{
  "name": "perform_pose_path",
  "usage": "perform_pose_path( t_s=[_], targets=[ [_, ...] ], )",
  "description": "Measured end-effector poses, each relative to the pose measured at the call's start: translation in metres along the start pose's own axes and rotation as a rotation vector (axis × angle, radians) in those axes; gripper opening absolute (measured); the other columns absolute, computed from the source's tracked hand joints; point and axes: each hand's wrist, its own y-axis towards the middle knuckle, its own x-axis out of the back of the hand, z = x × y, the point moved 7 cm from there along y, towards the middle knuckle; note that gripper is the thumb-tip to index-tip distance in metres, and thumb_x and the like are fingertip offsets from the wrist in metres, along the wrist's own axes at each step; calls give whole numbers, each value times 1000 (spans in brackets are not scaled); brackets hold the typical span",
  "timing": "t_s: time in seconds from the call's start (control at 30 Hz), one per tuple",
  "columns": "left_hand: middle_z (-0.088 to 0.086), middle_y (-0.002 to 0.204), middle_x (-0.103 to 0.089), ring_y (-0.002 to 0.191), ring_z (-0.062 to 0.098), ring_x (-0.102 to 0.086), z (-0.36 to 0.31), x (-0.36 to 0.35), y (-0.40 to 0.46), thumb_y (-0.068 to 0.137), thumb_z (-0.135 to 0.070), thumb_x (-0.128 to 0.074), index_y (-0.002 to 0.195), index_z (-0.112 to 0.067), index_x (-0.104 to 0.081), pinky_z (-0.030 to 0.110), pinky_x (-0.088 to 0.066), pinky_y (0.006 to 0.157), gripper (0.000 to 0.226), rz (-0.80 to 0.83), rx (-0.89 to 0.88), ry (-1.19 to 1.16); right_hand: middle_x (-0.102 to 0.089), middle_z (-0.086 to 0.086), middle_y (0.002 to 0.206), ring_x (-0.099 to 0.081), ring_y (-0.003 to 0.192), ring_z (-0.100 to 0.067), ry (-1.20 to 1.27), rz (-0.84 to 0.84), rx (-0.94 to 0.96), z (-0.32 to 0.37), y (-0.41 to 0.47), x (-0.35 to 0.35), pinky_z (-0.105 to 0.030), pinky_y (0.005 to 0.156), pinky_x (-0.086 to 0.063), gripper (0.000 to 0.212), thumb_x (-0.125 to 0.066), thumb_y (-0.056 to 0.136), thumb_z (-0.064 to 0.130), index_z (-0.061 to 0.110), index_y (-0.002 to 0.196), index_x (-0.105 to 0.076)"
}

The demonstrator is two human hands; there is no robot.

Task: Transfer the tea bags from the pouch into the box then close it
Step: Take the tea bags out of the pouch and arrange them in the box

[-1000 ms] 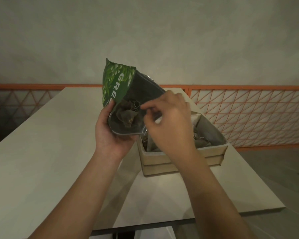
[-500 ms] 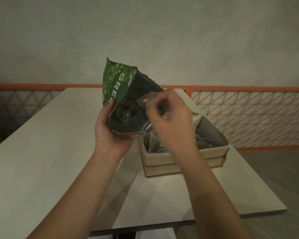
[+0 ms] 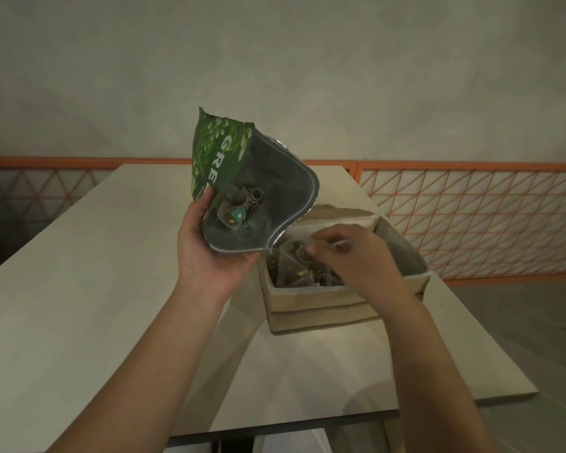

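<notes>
A pale, flat-topped rectangular table (image 3: 79,322) is seen in the foreground, w/ a grey plaster wall and an orange lattice metal railing (image 3: 471,223) behind it. On the table's right half, an open beige cardboard box (image 3: 314,308) is placed; its flaps are up and a pile of mesh pyramid tea bags (image 3: 294,273) is seen inside. A green foil stand-up pouch w/ white lettering (image 3: 219,158) is held just above and left of the box, tilted, mouth open toward the camera; approx. a few tea bags w/ a green tag (image 3: 239,210) are seen in its grey interior. The pouch is gripped at its lower left edge by the left hand (image 3: 206,253), thumb on the printed face, palm under the rim. The right hand (image 3: 350,256) is positioned over the box opening, fingers curled together at the tips; motion blur is present, so whether a tea bag is pinched cannot be determined.
</notes>
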Motion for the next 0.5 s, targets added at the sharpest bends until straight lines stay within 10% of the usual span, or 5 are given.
perform_pose_path(
  t_s=[0.17, 0.33, 0.43, 0.5],
  targets=[
    [11, 152, -49, 141, 32, -45, 2, -1, -1, 97, -43, -48, 137, -17, -59, 45, -42, 110, 49, 8, 0, 2, -60, -1, 124, -52, 113, -14, -178, -119, 180, 15, -1, -6, -22, 97, -35, 24, -54, 99, 25, 16, 113, -72],
    [10, 155, -45, 143, 32, -41, 0, -2, -1, 98, -42, -47, 146, -19, -51, 44, -42, 111, 54, 15, -2, 7, -59, 7, 64, -56, 64, -7, -333, 274, 34, 10, -6, -31, -30, 71, -46, 39, -45, 101, 43, 24, 72, -64],
    [11, 155, -45, 143, 32, -41, -2, -6, -3, 94, -43, -51, 144, -19, -54, 41, -52, 99, 56, 39, 0, 18, -69, 5, 90, -61, 76, -6, -70, -34, 126, 30, -9, -9, -37, 92, -50, 31, -37, 102, 45, 28, 101, -63],
    [12, 154, -45, 143, 33, -40, -1, -7, -4, 92, -44, -52, 142, -18, -55, 41, -54, 96, 57, 48, 2, 24, -65, 9, 114, -61, 96, 2, 295, -219, 163, 45, -14, 5, -18, 86, -50, 42, -36, 98, 54, 28, 122, -59]
  ],
)
